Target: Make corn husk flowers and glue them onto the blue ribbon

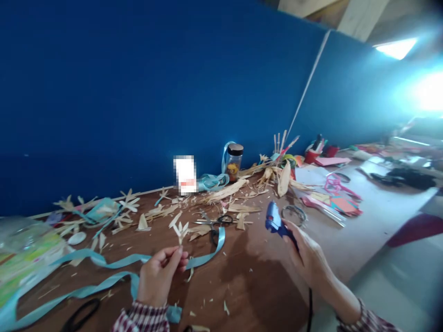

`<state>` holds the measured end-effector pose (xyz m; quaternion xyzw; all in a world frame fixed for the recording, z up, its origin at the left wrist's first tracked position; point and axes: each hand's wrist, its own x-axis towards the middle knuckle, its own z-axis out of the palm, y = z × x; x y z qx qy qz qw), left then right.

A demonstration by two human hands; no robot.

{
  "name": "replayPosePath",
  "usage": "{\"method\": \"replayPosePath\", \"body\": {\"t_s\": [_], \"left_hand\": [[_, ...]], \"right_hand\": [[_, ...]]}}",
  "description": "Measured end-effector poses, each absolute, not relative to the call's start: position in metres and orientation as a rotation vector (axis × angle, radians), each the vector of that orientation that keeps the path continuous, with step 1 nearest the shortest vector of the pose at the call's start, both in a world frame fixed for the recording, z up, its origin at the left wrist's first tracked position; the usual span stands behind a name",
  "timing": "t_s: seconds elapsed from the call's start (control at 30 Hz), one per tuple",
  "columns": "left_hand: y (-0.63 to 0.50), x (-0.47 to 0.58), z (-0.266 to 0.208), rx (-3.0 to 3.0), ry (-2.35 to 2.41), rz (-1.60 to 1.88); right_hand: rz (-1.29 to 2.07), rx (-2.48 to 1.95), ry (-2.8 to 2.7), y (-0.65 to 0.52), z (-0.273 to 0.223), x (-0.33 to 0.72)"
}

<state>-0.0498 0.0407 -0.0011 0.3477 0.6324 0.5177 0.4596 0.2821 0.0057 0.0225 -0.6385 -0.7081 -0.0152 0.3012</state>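
Looked forward and down from up on the person's head. Stayed close above the left hand (161,274) and the right hand (309,256). Peeked past both, over the brown table (249,253). Faced the big blue wall (138,92) at a slant. Saw farther away on the right, toward a bright light (431,94).

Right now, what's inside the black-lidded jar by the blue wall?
Inside the clear jar, orange-yellow pieces sit low, too blurred to identify; anything behind them is hidden.
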Motion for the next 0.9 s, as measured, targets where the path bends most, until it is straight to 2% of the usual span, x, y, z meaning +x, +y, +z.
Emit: {"method": "replayPosePath", "body": {"t_s": [0.13,0.33,0.6,0.9], "left_hand": [[0.040,-0.049,-0.002,0.876,1.548,1.286],[0.039,-0.049,-0.003,0.875,1.547,1.281],[0.039,-0.050,-0.005,0.822,1.519,1.285],[0.038,-0.049,0.005,0.823,1.467,1.355]], "right_hand": [[-0.408,-1.971,-1.937,0.007,0.015,0.331],[-0.622,-2.037,-2.109,0.021,-0.006,0.362],[-0.571,-2.086,-2.173,0.017,-0.009,0.367],[-0.318,-2.093,-2.182,0.012,0.001,0.374]]}}
